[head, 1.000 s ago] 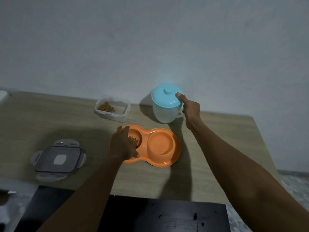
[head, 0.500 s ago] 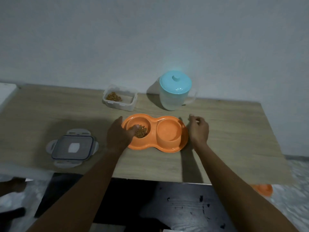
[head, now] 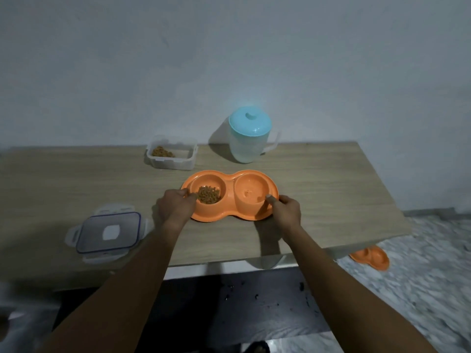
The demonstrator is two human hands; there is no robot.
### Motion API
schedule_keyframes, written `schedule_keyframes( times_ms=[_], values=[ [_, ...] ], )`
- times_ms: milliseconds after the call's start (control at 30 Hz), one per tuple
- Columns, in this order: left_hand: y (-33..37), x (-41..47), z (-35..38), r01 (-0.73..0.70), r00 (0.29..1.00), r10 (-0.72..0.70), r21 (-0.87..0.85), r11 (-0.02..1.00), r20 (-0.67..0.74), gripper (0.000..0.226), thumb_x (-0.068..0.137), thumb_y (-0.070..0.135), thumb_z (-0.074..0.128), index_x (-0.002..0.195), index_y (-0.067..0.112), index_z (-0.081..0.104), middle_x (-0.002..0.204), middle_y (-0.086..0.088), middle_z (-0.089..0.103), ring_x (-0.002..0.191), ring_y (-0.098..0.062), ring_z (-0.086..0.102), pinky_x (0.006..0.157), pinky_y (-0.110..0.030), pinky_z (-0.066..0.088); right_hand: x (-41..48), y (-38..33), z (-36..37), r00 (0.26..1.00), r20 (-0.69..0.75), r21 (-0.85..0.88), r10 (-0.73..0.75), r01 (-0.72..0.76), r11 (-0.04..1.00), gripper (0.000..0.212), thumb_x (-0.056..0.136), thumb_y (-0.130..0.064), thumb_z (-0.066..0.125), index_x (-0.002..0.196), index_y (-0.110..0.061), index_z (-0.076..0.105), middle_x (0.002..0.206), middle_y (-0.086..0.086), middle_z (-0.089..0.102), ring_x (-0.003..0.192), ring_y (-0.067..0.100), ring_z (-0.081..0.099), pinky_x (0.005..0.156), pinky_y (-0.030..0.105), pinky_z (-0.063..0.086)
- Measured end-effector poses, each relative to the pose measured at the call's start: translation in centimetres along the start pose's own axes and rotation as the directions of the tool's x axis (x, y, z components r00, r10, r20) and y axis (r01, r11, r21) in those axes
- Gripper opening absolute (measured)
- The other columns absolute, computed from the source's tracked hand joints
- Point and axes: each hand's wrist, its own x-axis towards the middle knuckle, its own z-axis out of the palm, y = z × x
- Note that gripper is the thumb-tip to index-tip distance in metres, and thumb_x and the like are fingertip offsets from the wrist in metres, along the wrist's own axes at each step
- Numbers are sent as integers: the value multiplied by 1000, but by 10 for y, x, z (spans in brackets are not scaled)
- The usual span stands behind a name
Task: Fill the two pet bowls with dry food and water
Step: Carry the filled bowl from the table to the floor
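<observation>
An orange double pet bowl [head: 230,179] sits near the middle of the wooden table [head: 331,187]. Its left cup holds brown dry food [head: 209,194]; its right cup [head: 251,192] glistens with what looks like water. My left hand [head: 173,207] grips the bowl's left rim. My right hand [head: 286,210] grips the right rim. A clear pitcher with a blue lid [head: 248,135] stands behind the bowl. A clear food container [head: 172,155] with some kibble sits to its left.
The container's lid [head: 108,233] lies on the table's front left. A second orange double bowl [head: 370,257] lies on the marbled floor at the right, below the table edge. A wall rises right behind the table.
My right hand left the pitcher's lid and came down to the bowl's right rim. My left hand shifted from above the food cup to the left rim. The view pulled back.
</observation>
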Motion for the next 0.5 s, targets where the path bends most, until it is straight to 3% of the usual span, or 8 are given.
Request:
schedule_keyframes(
  times_ms=[67, 200, 300, 367, 500],
  values=[
    [6, -8, -1, 0, 1000, -1, -12, 1000, -16, 46, 80, 48, 66, 122, 29, 68, 115, -6, 72, 105, -32, 64, 91, -37, 49, -4, -1, -8, 1000, 0, 44, 11, -11, 999, 20, 93, -34, 70, 97, -14, 73, 102, 9, 74, 100, 28, 67, 91, 41, 54],
    [30, -40, 1, -65, 998, 64, -83, 994, -15, 42, 84, 39, 68, 123, 22, 69, 115, -8, 72, 108, -31, 63, 81, -30, 42, -12, -6, -44, 999, -30, 169, 38, -32, 985, 34, 91, -33, 74, 116, -10, 72, 107, 6, 71, 102, 27, 66, 82, 37, 54],
    [59, -72, 9, -109, 994, 104, -133, 985, -45, 41, 80, 39, 71, 118, 23, 72, 111, -8, 73, 106, -30, 64, 80, -30, 43, -12, -9, -86, 998, -65, 234, 22, -6, 972, 44, 85, -37, 78, 118, -9, 72, 109, 7, 74, 104, 28, 69, 96, 49, 57],
    [83, -97, 21, -143, 989, 136, -159, 977, -57, 38, 77, 39, 72, 111, 23, 75, 107, -8, 74, 105, -31, 64, 82, -30, 45, -8, -11, -124, 997, -74, 254, -7, 25, 967, 49, 81, -39, 80, 119, -9, 73, 110, 7, 75, 104, 29, 70, 98, 52, 57],
    [131, -153, 58, -190, 981, 180, -193, 963, -72, 35, 72, 42, 73, 104, 27, 77, 106, -3, 75, 107, -29, 63, 87, -31, 46, 1, -14, -211, 994, -102, 278, -39, 67, 958, 32, 83, -36, 81, 105, -16, 71, 106, 7, 73, 104, 30, 68, 98, 52, 57]
  ],
)
